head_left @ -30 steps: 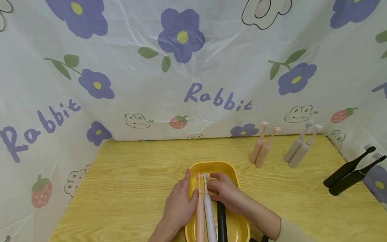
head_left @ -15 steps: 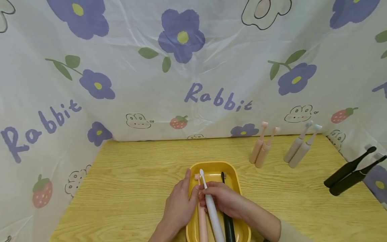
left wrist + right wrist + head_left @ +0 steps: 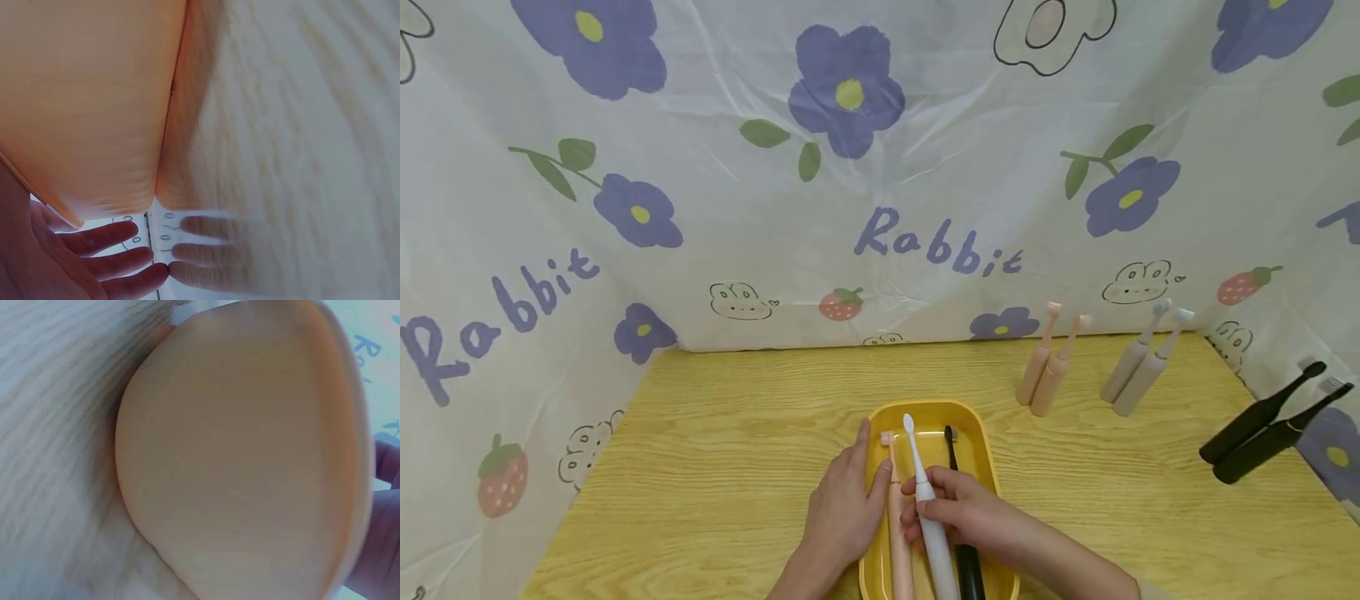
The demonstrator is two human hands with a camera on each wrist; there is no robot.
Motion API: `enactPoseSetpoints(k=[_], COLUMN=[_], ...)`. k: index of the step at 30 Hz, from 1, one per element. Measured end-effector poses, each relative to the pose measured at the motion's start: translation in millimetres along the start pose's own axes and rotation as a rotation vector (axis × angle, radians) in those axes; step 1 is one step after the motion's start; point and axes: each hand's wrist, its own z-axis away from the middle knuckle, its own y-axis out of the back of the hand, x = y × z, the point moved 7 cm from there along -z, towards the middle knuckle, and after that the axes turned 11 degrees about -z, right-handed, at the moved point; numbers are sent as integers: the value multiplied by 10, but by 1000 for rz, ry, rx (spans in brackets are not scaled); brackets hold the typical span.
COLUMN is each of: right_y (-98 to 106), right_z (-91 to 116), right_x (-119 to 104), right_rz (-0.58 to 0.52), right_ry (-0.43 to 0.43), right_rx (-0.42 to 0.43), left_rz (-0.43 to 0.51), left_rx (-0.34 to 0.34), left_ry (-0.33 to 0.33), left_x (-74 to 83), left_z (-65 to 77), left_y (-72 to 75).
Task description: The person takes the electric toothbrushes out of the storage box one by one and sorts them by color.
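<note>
My right hand (image 3: 958,508) grips a pale grey electric toothbrush (image 3: 933,533) by the upper handle, its head tilted up over the yellow tray (image 3: 934,406). A pink electric toothbrush (image 3: 900,554) lies in the tray on the left. On the right lies a black one (image 3: 967,567), partly covered by my right hand. Along the tray's left side rests my left hand (image 3: 844,504), thumb over the rim. In the left wrist view its fingers (image 3: 115,237) extend straight past the tray's outer wall (image 3: 87,112). The tray's outside mostly blocks the right wrist view.
Two pink toothbrushes (image 3: 1049,379) stand upright at the back right. Beside them stand two grey ones (image 3: 1138,379), and farther right two black ones (image 3: 1255,442). A flower-printed sheet (image 3: 760,208) closes off the back and sides of the wooden table (image 3: 737,433).
My right hand has come back from the tray's far end, where it covered the black toothbrush's head, and taken hold of the pale grey toothbrush, lifting its head. My left hand has stayed put.
</note>
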Motion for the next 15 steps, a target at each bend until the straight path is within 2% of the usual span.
enactPoseSetpoints(k=[6, 15], right_y=[-27, -24], right_z=[108, 205], right_x=[-44, -112], right_rz=[143, 464], right_ry=[30, 63], right_rx=[-49, -38], left_rz=[2, -9], left_rx=[9, 8], left_ry=[-4, -5], left_x=[5, 0], left_z=[6, -3], left_y=[7, 4])
